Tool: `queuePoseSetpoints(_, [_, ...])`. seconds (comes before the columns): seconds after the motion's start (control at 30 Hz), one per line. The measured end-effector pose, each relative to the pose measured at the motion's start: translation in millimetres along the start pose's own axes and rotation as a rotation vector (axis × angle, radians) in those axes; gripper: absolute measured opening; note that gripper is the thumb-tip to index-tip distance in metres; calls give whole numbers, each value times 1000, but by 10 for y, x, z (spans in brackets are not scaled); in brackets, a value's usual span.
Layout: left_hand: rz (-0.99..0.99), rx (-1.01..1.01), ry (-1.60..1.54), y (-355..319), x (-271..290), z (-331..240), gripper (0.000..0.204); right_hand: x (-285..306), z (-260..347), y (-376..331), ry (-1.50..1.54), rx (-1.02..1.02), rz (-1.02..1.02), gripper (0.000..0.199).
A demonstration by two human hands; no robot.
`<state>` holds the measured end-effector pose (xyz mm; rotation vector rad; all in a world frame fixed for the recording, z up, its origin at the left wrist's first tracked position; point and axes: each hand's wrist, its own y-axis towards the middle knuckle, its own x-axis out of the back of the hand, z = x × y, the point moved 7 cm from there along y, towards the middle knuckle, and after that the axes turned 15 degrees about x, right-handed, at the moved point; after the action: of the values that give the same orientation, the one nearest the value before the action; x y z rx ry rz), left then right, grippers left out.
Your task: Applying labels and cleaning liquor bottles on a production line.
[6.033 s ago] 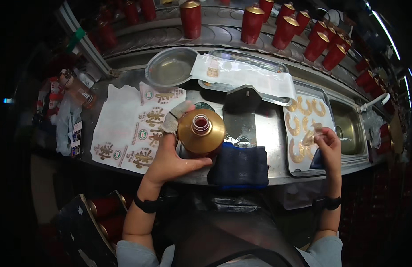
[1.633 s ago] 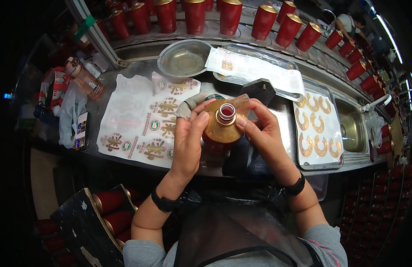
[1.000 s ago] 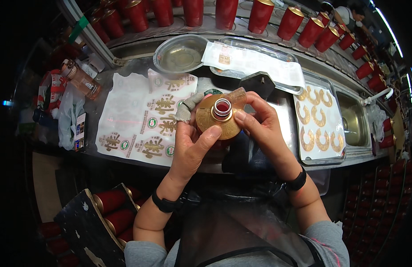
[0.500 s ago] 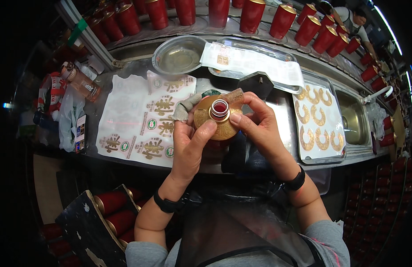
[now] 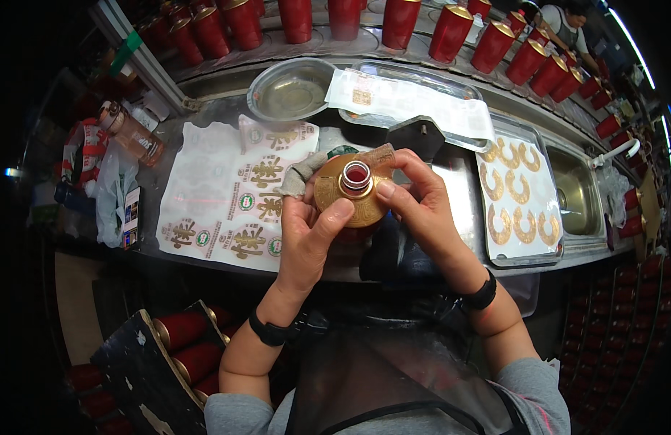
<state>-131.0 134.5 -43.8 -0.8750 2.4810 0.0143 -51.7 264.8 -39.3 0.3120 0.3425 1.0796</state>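
Note:
Between my hands is a red bottle with a gold patterned shoulder (image 5: 363, 212) and an open neck (image 5: 356, 176) facing up. My left hand (image 5: 304, 235) grips its left side, thumb pressed on the near part of the shoulder; a grey cloth (image 5: 302, 176) wraps a finger there. My right hand (image 5: 425, 201) closes on the right side, thumb tip on the shoulder's edge. Beside its index finger, a gold-brown decal end (image 5: 379, 156) sticks out past the shoulder. Most of the bottle's red body is hidden below.
Decal sheets (image 5: 198, 163) lie left, a phone (image 5: 132, 217) beyond them. A metal bowl (image 5: 292, 90) and a tray with a white sheet (image 5: 415, 107) stand behind. Curved gold decals (image 5: 524, 226) lie on the right tray, beside a sink (image 5: 578, 203). Red bottles (image 5: 451, 35) line a conveyor; another person (image 5: 567, 32) is far right.
The red bottles on the conveyor have shifted along it. The person at the far right has changed posture. My hands and the bottle have barely moved, with a slight shift leftward.

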Motion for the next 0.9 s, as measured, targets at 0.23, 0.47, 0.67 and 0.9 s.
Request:
queuePoseSetpoints(0.23, [31, 14, 16, -5, 3, -6, 64, -3, 27, 33, 0, 19, 30, 32])
queuePoseSetpoints(0.47, [16, 52, 17, -3, 47, 17, 69, -6, 44, 9, -3, -73, 38, 33])
queuePoseSetpoints(0.67, [10, 65, -59, 12, 72, -35, 72, -9, 82, 12, 7, -64, 32, 35])
queuePoseSetpoints(0.9, [14, 56, -70, 20, 90, -24, 67, -56, 68, 37, -82, -14, 46, 41])
